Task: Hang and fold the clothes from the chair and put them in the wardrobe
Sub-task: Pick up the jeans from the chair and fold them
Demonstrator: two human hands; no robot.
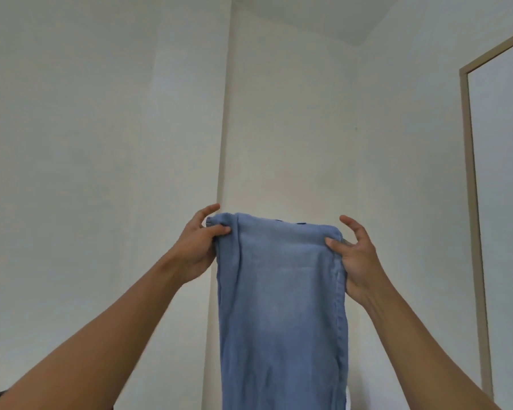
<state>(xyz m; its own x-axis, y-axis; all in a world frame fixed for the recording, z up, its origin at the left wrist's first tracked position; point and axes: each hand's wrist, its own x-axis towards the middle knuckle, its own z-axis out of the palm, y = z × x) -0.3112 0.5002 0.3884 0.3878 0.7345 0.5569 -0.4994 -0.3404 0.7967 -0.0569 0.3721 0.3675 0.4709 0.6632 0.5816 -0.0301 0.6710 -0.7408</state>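
Blue garment [282, 291] is held up at centre frame w/ both arms raised, hanging straight down toward 6 o'clock and out of view at the bottom edge. Left hand [197, 247] pinches the top corner at approx 9 o'clock of the cloth, thumb pressed on the front, other fingers partly behind. Right hand [357, 255] pinches the opposite top corner at 3 o'clock, thumb on the fabric, remaining fingers spread and loosely curled. Top edge looks folded over. White wall corner [222, 113] behind; a beige-framed panel [471, 173] stands at 3 o'clock.
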